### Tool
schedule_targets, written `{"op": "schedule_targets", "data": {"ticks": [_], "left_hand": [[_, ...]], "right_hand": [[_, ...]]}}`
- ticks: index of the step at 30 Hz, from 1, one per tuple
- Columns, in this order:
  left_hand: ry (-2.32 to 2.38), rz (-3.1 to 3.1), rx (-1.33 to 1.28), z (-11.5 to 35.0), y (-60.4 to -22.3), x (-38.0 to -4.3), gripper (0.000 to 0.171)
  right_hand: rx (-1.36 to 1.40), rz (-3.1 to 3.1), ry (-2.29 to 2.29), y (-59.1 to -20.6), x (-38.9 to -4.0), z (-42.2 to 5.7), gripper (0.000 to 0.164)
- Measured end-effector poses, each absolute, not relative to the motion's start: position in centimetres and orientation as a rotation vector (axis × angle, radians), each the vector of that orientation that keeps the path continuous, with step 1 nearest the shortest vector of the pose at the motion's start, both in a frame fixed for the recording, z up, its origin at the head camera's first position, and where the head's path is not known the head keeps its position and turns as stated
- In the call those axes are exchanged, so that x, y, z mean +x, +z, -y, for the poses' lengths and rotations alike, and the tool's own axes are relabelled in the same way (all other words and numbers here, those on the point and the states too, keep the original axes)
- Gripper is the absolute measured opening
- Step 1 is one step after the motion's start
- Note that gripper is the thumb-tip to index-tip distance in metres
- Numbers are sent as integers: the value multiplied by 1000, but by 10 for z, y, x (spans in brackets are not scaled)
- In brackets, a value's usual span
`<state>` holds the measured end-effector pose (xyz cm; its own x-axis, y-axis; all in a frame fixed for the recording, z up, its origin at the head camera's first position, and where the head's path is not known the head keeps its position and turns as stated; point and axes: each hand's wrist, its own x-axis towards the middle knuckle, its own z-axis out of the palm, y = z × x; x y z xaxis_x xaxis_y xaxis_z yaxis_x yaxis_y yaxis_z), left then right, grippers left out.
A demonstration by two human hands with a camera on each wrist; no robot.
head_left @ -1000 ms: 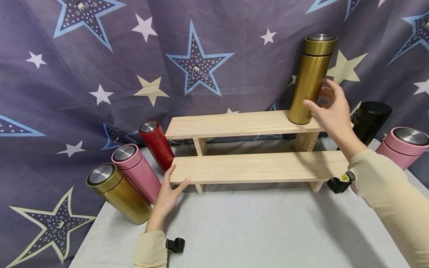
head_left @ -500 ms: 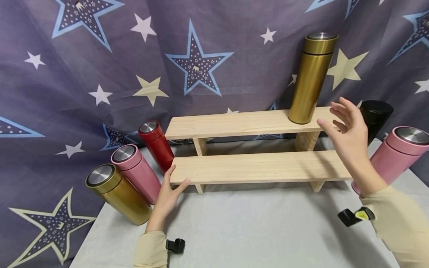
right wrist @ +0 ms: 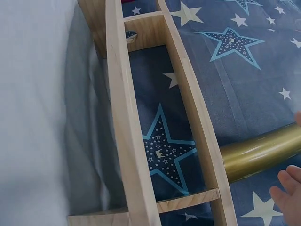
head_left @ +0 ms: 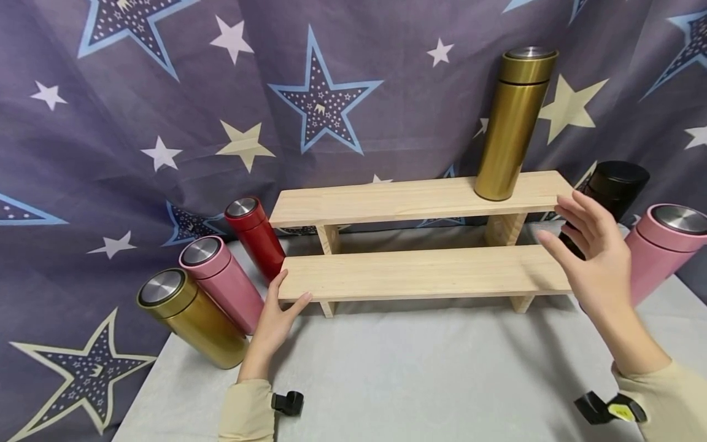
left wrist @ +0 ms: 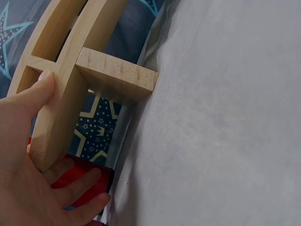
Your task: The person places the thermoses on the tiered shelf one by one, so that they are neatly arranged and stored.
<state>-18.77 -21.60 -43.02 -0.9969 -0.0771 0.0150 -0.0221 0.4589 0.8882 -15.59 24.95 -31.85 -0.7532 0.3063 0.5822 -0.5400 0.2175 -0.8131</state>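
A two-tier wooden shelf (head_left: 425, 273) stands on the cloth-covered table. My left hand (head_left: 276, 328) holds the left end of its lower board, the thumb on the board in the left wrist view and the other fingers round the end. On the right part of the upper board a tall gold thermos (head_left: 510, 132) stands upright. My right hand (head_left: 596, 252) is in the air right of the shelf, fingers spread and slightly bent, holding nothing. Behind it are a black thermos (head_left: 613, 187) and a pink thermos (head_left: 660, 252), both partly hidden.
Left of the shelf stand a red thermos (head_left: 256, 239), another pink thermos (head_left: 226, 285) and a shorter gold thermos (head_left: 196, 319). A star-patterned curtain (head_left: 182, 110) hangs behind. White cloth (head_left: 414, 368) covers the table in front.
My right hand has come away from the tall gold thermos and moved right and down. The thermos stays on the upper board. My left hand keeps its place on the shelf.
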Motion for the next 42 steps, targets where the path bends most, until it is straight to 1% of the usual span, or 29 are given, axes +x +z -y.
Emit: {"op": "schedule_targets", "data": {"ticks": [6, 12, 19, 28, 35, 39, 42], "left_hand": [[-1604, 2630, 79, 216, -430, -187, 86], [-1597, 2637, 77, 216, -430, -188, 86], [-1597, 2639, 83, 218, -429, -188, 86], [-1600, 2642, 95, 218, -428, -187, 86], [-1604, 2631, 87, 216, -429, -187, 84], [-1602, 2633, 91, 215, -429, -186, 84], [-1604, 2629, 88, 215, -429, -186, 83]], "right_hand": [[306, 1768, 1654, -327, -142, -258, 66], [251, 1861, 1529, -333, -129, -267, 67], [414, 1686, 1691, -345, -120, -278, 62], [300, 1915, 1439, -361, -110, -297, 62], [108, 2020, 1386, -372, -102, -313, 63], [110, 1993, 1410, -378, -98, -319, 61], [164, 1906, 1494, -383, -96, -324, 58]]}}
